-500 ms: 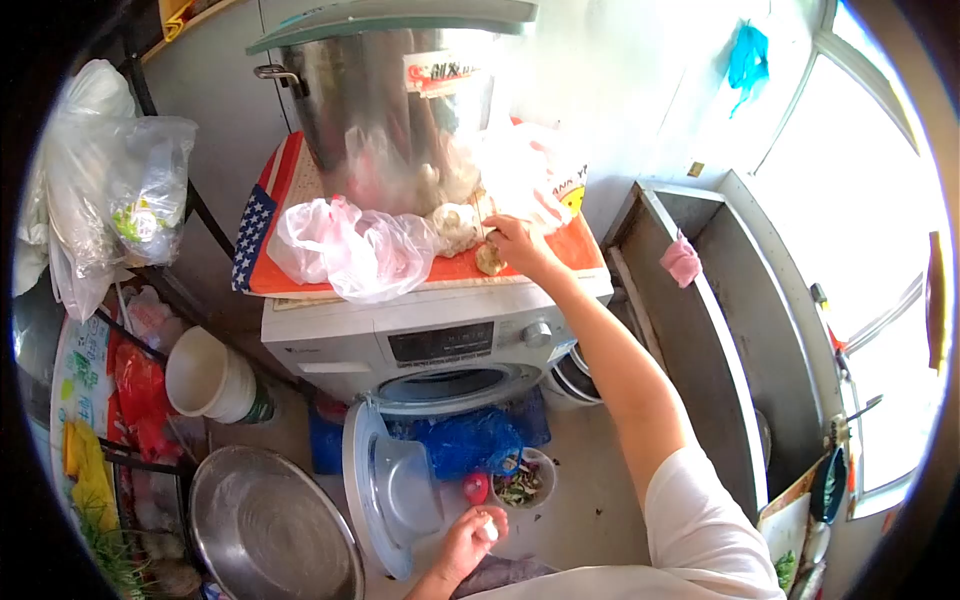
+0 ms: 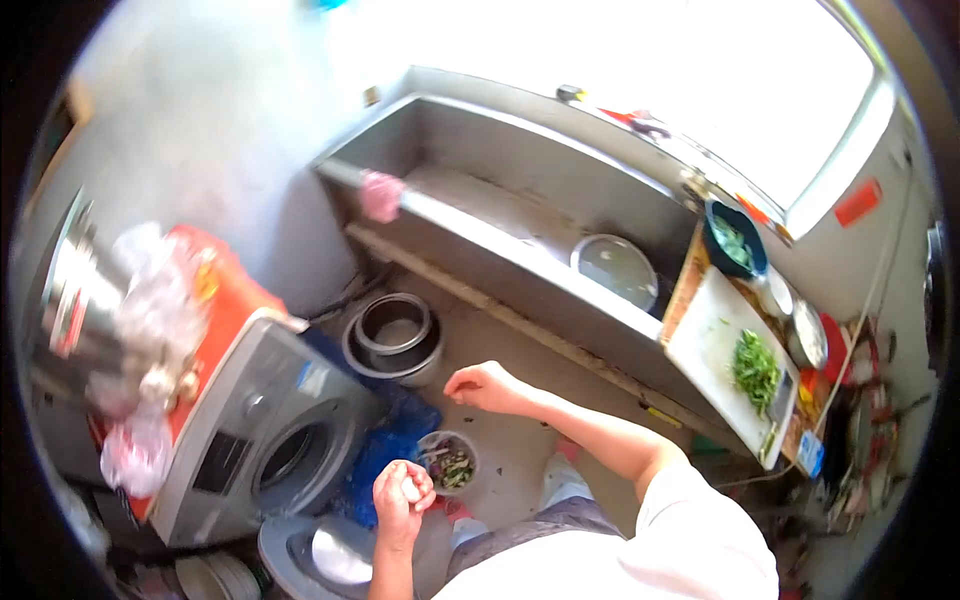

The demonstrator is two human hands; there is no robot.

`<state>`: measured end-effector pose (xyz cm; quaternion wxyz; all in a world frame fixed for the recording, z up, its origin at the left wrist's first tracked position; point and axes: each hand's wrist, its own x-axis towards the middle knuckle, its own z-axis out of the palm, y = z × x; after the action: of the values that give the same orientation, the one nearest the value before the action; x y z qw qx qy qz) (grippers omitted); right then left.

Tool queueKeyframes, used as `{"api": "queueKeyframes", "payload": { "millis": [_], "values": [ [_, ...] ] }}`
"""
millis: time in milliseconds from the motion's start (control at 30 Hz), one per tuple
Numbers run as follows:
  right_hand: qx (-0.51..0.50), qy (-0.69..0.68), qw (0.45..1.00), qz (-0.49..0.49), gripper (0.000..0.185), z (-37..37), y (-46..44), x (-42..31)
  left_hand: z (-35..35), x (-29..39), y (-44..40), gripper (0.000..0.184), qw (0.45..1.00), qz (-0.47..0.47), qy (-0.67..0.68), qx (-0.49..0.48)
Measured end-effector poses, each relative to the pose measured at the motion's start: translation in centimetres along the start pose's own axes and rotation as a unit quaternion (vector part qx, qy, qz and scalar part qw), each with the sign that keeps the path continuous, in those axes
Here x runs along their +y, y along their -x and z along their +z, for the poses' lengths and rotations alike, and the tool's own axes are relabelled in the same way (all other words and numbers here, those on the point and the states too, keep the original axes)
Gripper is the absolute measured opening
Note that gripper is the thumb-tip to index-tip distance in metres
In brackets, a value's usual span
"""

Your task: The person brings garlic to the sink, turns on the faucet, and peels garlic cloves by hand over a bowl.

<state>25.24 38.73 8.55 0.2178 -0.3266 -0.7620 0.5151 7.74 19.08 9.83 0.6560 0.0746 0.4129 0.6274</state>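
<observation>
Above the grey floor, small rounded white piece, smooth-looking (image 2: pixel 411 489), in left hand (image 2: pixel 399 495), fingers curled round it, near white round scrap-filled bin (image 2: pixel 449 463). Right hand (image 2: pixel 484 387) seems empty, fingers loosely bent.

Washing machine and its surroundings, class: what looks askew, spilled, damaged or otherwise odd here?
The washing machine's round door hangs wide open, sticking out where it could be bumped. Crumpled plastic bags clutter its top, an untidy heap. I see no clear damage.
</observation>
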Motion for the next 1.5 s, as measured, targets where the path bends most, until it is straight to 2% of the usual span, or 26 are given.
{"api": "queueKeyframes", "payload": {
  "millis": [100, 200, 233, 333, 400, 467, 600, 700, 800, 833, 933, 1000, 1033, 1067, 1167, 1267, 1300, 1333, 1400, 1433, 1467, 1500],
  "values": [
    [0.102, -0.057, 0.992, 0.036, 0.018, -11.4, 5.9, 4.3, 9.1, -3.7, -3.7, 0.022, 0.994, -0.068, -0.057, -0.061],
    [0.281, -0.106, 0.953, 0.036, 0.015, -22.6, 9.4, 8.8, 17.7, -8.4, -9.1, 0.023, 0.980, -0.131, -0.104, -0.107],
    [0.347, -0.048, 0.937, 0.020, 0.015, -26.3, 10.3, 10.1, 20.3, -10.0, -11.8, 0.022, 0.975, -0.147, -0.104, -0.127],
    [0.449, 0.039, 0.889, 0.087, 0.015, -35.4, 14.9, 13.1, 27.3, -14.5, -17.4, 0.019, 0.962, -0.190, -0.103, -0.165],
    [0.449, 0.086, 0.881, 0.125, 0.014, -40.3, 18.6, 13.7, 31.1, -17.1, -20.0, 0.018, 0.954, -0.217, -0.108, -0.176],
    [0.442, 0.118, 0.876, 0.153, 0.013, -43.4, 20.3, 14.1, 34.0, -19.0, -22.1, 0.019, 0.961, -0.199, -0.139, -0.135],
    [0.395, 0.166, 0.884, 0.188, 0.016, -46.4, 19.1, 16.0, 37.2, -20.9, -26.0, 0.025, 0.968, -0.188, -0.129, -0.105],
    [0.388, 0.192, 0.892, 0.127, 0.018, -48.8, 17.1, 17.6, 40.2, -21.4, -28.3, 0.026, 0.969, -0.179, -0.132, -0.110],
    [0.450, 0.261, 0.851, 0.072, 0.016, -52.9, 15.7, 19.2, 39.9, -23.0, -32.5, 0.029, 0.959, -0.189, -0.172, -0.123],
    [0.475, 0.288, 0.826, 0.095, 0.013, -54.6, 15.1, 19.3, 40.7, -23.1, -33.1, 0.019, 0.957, -0.192, -0.192, -0.102],
    [0.562, 0.347, 0.742, 0.115, 0.011, -61.1, 13.8, 20.1, 39.7, -24.2, -38.5, 0.010, 0.935, -0.271, -0.195, -0.122],
    [0.598, 0.377, 0.680, 0.197, 0.012, -64.9, 12.3, 19.1, 42.2, -24.5, -40.7, 0.015, 0.917, -0.322, -0.194, -0.133],
    [0.604, 0.385, 0.660, 0.227, 0.020, -66.3, 11.3, 19.5, 43.3, -24.6, -41.7, 0.015, 0.905, -0.353, -0.189, -0.147],
    [0.585, 0.374, 0.669, 0.266, 0.021, -67.3, 10.4, 20.5, 43.9, -24.9, -42.5, 0.016, 0.892, -0.383, -0.184, -0.154],
    [0.495, 0.367, 0.694, 0.372, 0.026, -69.2, 8.0, 25.7, 47.1, -26.0, -44.5, 0.013, 0.903, -0.358, -0.147, -0.188],
    [0.491, 0.389, 0.663, 0.408, 0.021, -69.5, 8.0, 24.9, 50.1, -25.6, -46.8, 0.014, 0.898, -0.359, -0.117, -0.227],
    [0.492, 0.441, 0.646, 0.382, 0.019, -70.1, 8.8, 24.6, 51.1, -25.5, -47.1, 0.015, 0.893, -0.359, -0.107, -0.250],
    [0.465, 0.398, 0.646, 0.457, 0.016, -71.1, 9.7, 23.9, 52.0, -25.2, -47.1, 0.014, 0.883, -0.368, -0.129, -0.262],
    [0.499, 0.360, 0.680, 0.399, 0.016, -72.3, 12.0, 23.1, 54.0, -25.2, -47.3, 0.013, 0.862, -0.379, -0.170, -0.290],
    [0.477, 0.429, 0.679, 0.357, 0.019, -72.5, 12.4, 23.2, 54.2, -25.9, -47.7, 0.013, 0.854, -0.379, -0.212, -0.287],
    [0.516, 0.533, 0.613, 0.273, 0.019, -72.1, 12.0, 23.7, 54.3, -26.5, -48.5, 0.012, 0.849, -0.389, -0.208, -0.291],
    [0.568, 0.545, 0.591, 0.172, 0.017, -70.7, 10.4, 20.7, 54.6, -27.0, -49.5, 0.013, 0.843, -0.399, -0.204, -0.298]
  ]
}}
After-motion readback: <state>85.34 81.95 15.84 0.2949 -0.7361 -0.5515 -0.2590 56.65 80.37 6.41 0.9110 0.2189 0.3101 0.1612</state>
